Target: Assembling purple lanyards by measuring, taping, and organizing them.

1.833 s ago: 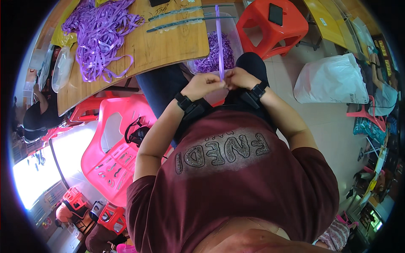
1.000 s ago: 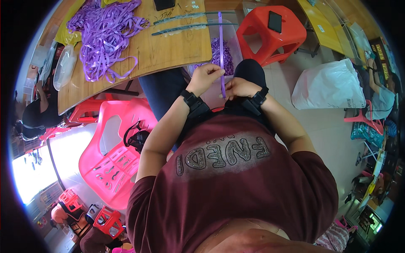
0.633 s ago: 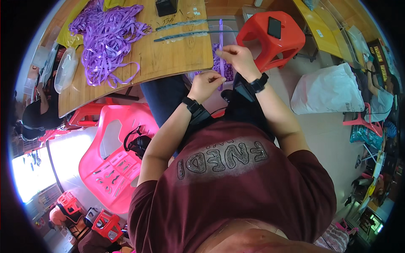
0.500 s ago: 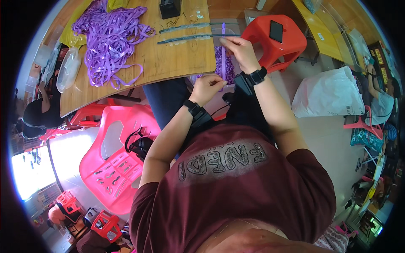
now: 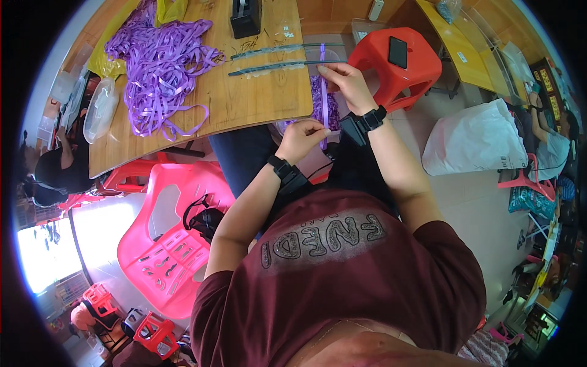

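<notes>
A strip of purple ribbon runs from two thin dark rods down toward my lap. The near rod and the far rod are taped to the table and stick out past its right edge. With finger and thumb, my right hand pinches the ribbon just below the near rod. Lower down, my left hand is closed on the same ribbon, thumb and forefinger together. Behind the strip, below the table edge, a container holds many purple ribbon pieces.
A heap of purple ribbon covers the left of the wooden table, near a black tape dispenser and a clear plastic lid. To the right stand a red stool bearing a phone and a white sack. A pink chair is at left.
The whole view has shifted slightly, so the table lies lower and more of the tape dispenser shows. Both hands keep their pinch on the ribbon with little visible movement along it.
</notes>
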Motion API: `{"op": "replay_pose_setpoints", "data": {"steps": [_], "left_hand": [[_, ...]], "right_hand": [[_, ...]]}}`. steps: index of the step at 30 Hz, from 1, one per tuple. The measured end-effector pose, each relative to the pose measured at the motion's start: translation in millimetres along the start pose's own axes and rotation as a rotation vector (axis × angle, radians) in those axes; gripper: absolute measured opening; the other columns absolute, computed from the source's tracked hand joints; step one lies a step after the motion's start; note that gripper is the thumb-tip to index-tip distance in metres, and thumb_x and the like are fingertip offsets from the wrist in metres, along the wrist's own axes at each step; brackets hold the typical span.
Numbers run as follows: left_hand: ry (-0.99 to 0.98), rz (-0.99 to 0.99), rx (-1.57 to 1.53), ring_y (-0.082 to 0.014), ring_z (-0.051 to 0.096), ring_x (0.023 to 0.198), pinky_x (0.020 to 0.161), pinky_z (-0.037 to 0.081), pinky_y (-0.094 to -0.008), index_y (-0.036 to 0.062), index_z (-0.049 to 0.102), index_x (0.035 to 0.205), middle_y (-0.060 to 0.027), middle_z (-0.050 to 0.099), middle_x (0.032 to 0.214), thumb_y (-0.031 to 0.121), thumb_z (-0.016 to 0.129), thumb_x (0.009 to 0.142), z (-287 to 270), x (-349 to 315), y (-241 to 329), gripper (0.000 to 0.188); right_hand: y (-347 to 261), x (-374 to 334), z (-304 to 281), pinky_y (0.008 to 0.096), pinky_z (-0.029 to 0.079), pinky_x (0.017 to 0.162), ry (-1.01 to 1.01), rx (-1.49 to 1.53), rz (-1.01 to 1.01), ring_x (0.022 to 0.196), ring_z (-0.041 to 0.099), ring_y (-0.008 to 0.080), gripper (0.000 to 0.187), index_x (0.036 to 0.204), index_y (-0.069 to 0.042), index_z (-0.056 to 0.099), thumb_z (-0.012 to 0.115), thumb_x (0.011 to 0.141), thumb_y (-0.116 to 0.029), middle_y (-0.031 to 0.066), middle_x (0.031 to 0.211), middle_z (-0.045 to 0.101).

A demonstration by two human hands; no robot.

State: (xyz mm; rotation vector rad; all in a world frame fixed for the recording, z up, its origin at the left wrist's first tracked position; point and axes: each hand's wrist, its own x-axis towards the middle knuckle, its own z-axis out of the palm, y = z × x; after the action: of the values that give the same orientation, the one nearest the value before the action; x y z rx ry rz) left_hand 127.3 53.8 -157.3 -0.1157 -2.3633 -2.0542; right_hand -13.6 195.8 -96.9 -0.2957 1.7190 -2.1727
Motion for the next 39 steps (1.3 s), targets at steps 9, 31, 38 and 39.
{"op": "replay_pose_setpoints", "data": {"steps": [9, 31, 38, 39], "left_hand": [[0.014, -0.084, -0.024, -0.0063, 0.056, 0.065, 0.059, 0.046, -0.0214, -0.0046, 0.069, 0.091, -0.0022, 0.064, 0.086, 0.011, 0.074, 0.088, 1.2, -3.7, 8.3, 0.016], [-0.397, 0.231, 0.068, -0.0116, 0.057, 0.066, 0.059, 0.046, -0.0254, -0.0005, 0.068, 0.086, -0.0042, 0.064, 0.083, 0.007, 0.078, 0.081, -8.8, -59.9, 153.8, 0.013], [-0.319, 0.082, -0.068, -0.0088, 0.060, 0.071, 0.064, 0.050, -0.0236, -0.0010, 0.067, 0.091, -0.0056, 0.065, 0.091, 0.008, 0.079, 0.080, -25.1, -60.9, 191.1, 0.019], [-0.339, 0.115, -0.031, -0.0101, 0.062, 0.071, 0.065, 0.052, -0.0240, -0.0007, 0.068, 0.094, -0.0068, 0.064, 0.094, 0.007, 0.079, 0.079, -27.7, -57.0, 197.1, 0.020]], "right_hand": [[5.9, -7.2, 1.5, 0.0210, 0.046, 0.063, -0.022, 0.070, -0.071, 0.071, 0.059, 0.0059, 0.025, 0.110, -0.003, 0.068, 0.072, 0.091, -0.018, -0.0021, 0.086, 0.066], [-29.3, -27.8, -0.4, 0.0194, 0.043, 0.058, -0.072, 0.031, 0.036, 0.062, 0.053, 0.0051, 0.018, 0.098, -0.002, 0.068, 0.071, 0.091, -0.019, -0.0021, 0.074, 0.060], [-92.7, -82.9, -2.2, 0.0258, 0.049, 0.065, -0.411, -0.712, -0.578, 0.074, 0.061, 0.0120, 0.017, 0.100, -0.003, 0.072, 0.067, 0.085, 0.002, 0.0027, 0.086, 0.065], [-96.4, -81.9, -2.3, 0.0292, 0.051, 0.066, -0.526, -0.681, -0.715, 0.074, 0.063, 0.0159, 0.025, 0.101, -0.006, 0.074, 0.069, 0.078, 0.004, 0.0045, 0.086, 0.067]]}}
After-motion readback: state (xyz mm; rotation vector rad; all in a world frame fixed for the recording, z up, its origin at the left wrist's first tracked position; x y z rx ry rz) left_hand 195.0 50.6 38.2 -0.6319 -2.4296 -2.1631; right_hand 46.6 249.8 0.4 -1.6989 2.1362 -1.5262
